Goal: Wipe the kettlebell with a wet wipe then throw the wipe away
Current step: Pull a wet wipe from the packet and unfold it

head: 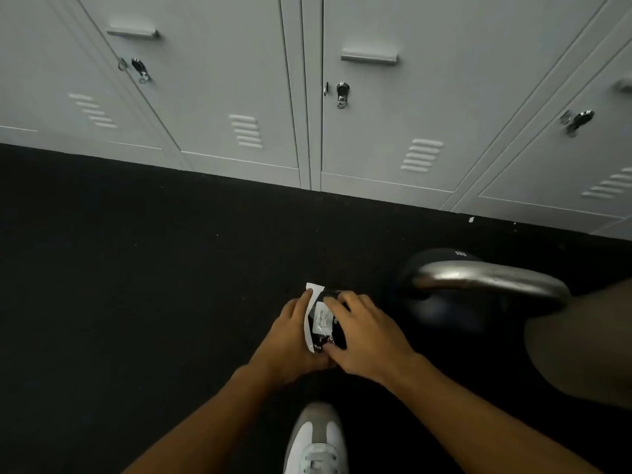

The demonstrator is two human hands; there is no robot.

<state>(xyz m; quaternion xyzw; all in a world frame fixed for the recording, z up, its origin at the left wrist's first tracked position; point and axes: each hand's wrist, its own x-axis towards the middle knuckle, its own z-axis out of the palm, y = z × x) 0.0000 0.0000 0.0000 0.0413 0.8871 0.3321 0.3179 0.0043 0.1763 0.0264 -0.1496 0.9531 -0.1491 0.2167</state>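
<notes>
Hands (pixel 290 336) (pixel 366 333) clasp dark wipe pack (pixel 325 323), contents probably hidden.

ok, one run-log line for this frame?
phase: opening wipe pack | left hand: holds wipe pack | right hand: on pack, flap lifted | kettlebell: on floor, untouched | wipe: none out

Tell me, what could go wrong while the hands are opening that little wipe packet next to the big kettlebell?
The wipe packet is pinched between the left hand and right hand above the dark floor; a hard tug might drop it there. The kettlebell sits close beside the knee, so shifting could bump it. No bin is visible, so the used wipe might end up on the floor.
</notes>
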